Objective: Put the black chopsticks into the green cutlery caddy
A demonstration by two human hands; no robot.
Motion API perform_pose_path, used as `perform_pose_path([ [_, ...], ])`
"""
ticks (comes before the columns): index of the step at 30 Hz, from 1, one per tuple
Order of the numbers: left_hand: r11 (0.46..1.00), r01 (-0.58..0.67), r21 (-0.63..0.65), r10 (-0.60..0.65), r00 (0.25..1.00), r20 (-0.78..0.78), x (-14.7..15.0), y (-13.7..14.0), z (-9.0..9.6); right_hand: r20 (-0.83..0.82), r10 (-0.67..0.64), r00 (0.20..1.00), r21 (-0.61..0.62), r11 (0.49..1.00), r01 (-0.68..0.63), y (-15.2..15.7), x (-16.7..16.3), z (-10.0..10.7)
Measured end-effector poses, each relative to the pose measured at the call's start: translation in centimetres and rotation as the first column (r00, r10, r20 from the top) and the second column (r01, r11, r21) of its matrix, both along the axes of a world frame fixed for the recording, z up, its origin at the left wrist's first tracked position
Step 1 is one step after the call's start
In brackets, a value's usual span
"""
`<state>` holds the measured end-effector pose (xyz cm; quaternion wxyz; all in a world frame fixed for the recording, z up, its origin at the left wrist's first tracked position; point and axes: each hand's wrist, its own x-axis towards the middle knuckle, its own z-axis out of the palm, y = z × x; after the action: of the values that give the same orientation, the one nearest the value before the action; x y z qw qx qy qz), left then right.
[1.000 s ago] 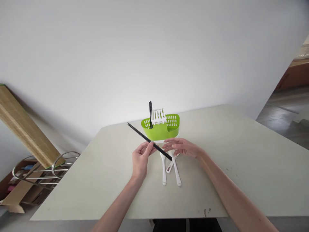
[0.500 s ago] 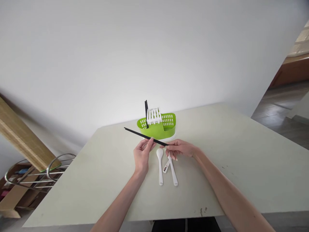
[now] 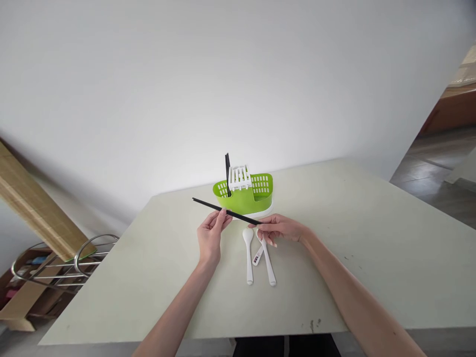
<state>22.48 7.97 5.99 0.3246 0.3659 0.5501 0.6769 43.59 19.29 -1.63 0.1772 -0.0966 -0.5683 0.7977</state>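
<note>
Above the bench point(image 3: 372, 238), both hands pinch one black chopstick point(image 3: 223, 211): left hand point(image 3: 210, 237) near its middle, right hand point(image 3: 280, 229) at its end, fingers closed.

A single head-worn camera looks forward and steeply down from above the near edge of the pale table point(image 3: 372, 258), close enough that both forearms enter from the bottom of the frame, facing the white wall point(image 3: 186, 89) behind the table's far edge, with floor at either side.
</note>
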Motion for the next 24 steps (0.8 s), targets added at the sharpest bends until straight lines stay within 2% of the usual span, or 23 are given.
perform_pose_path([
  [9, 1.0, -0.004, 0.0, 0.004, 1.0, -0.003, 0.0, -0.4, 0.2, -0.016, 0.012, 1.0, -0.006, 1.0, -0.012, -0.1, 0.0, 0.1],
  [13, 0.999, -0.02, 0.041, 0.021, 1.0, -0.01, -1.1, 0.2, 0.8, -0.014, 0.016, 1.0, -0.002, 1.0, -0.016, -0.2, 0.1, 0.3],
  [16, 0.981, -0.095, 0.169, 0.096, 0.995, -0.003, -3.0, 1.4, 2.7, -0.017, 0.013, 1.0, -0.006, 1.0, -0.013, -0.1, 0.3, 0.4],
  [19, 0.936, -0.172, 0.308, 0.19, 0.981, -0.028, -5.2, 3.0, 5.9, -0.036, 0.014, 0.999, -0.022, 1.0, -0.015, 0.0, 0.6, 0.4],
  [22, 0.902, -0.179, 0.394, 0.256, 0.955, -0.15, -6.9, 4.9, 9.1, -0.074, 0.002, 0.997, -0.038, 0.999, -0.004, 0.1, 0.7, 0.3],
  [24, 0.904, -0.159, 0.397, 0.28, 0.921, -0.271, -7.7, 6.3, 10.6, -0.102, -0.019, 0.995, -0.051, 0.999, 0.014, 0.2, 0.8, 0.3],
])
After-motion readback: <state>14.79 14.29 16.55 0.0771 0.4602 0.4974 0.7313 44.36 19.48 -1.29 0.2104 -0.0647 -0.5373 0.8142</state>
